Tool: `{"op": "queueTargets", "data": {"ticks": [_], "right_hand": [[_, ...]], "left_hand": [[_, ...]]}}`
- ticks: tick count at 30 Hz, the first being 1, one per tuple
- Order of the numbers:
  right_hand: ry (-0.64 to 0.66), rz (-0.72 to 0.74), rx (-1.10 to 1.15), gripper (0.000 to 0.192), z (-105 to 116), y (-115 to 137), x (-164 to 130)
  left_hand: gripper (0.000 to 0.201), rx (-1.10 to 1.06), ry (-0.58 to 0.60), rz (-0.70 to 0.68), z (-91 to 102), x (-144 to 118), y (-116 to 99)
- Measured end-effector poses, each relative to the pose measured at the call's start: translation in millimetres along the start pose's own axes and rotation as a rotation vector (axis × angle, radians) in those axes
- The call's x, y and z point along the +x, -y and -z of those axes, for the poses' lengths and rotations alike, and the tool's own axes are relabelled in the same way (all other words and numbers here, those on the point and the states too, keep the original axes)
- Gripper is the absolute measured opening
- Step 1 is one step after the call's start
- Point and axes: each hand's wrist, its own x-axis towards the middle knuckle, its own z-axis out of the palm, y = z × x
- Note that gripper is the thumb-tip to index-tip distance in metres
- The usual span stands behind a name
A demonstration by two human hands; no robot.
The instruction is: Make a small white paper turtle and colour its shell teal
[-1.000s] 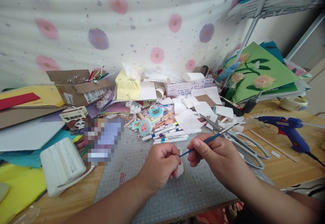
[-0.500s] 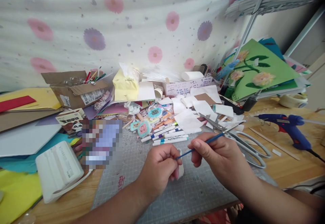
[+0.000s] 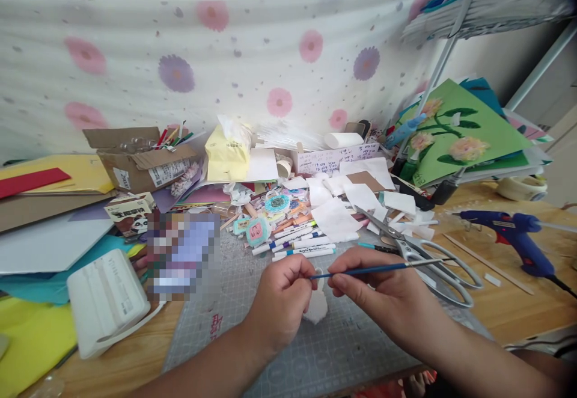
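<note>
My right hand (image 3: pixel 376 284) is closed in a pinch around a thin paintbrush (image 3: pixel 374 269) with a blue handle. The brush lies almost level, bristles pointing right over the scissors. Its handle end reaches the fingertips of my left hand (image 3: pixel 286 299). My left fingers are curled together on a small whitish piece (image 3: pixel 317 308) with a rounded lower edge; part of it is hidden behind them. Both hands are above a grey cutting mat (image 3: pixel 234 338).
Several markers (image 3: pixel 304 252) lie beyond my hands, near white paper scraps (image 3: pixel 336 219) and small decorated pieces (image 3: pixel 258 229). To the right are large scissors (image 3: pixel 433 266) and a blue glue gun (image 3: pixel 509 226). A white box-shaped device (image 3: pixel 108 302) with a cable stands left.
My right hand has turned the brush from a slant to nearly level, its bristle end swinging down and right. More of the whitish piece shows beside my left hand. The view has shifted slightly.
</note>
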Motion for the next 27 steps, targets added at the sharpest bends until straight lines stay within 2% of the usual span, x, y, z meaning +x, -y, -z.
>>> {"op": "queueTargets", "data": {"ticks": [4,6,8,12,15,20,27], "right_hand": [[-0.029,-0.059,0.079,0.012,2,-1,1],[-0.036,-0.038,0.066,0.012,4,-2,1],[-0.041,0.047,0.003,0.011,5,-4,0],[-0.077,0.276,-0.174,0.005,3,-8,-5],[-0.086,0.357,-0.245,0.006,1,-11,-8],[-0.151,0.392,-0.287,0.007,1,-13,-8],[-0.124,0.365,-0.255,0.005,2,-7,-7]], "left_hand": [[0.009,-0.108,0.07,-0.014,0.4,0,2],[0.009,-0.18,0.101,-0.022,0.2,0,3],[0.009,-0.196,0.097,-0.031,-0.2,0,3],[0.009,-0.075,0.037,-0.041,-0.7,-2,-1],[0.01,0.015,0.009,-0.061,-0.5,-3,-3],[0.012,0.077,0.007,-0.082,0.2,-3,-3],[0.013,0.063,-0.009,-0.078,-0.9,-3,-3]]}}
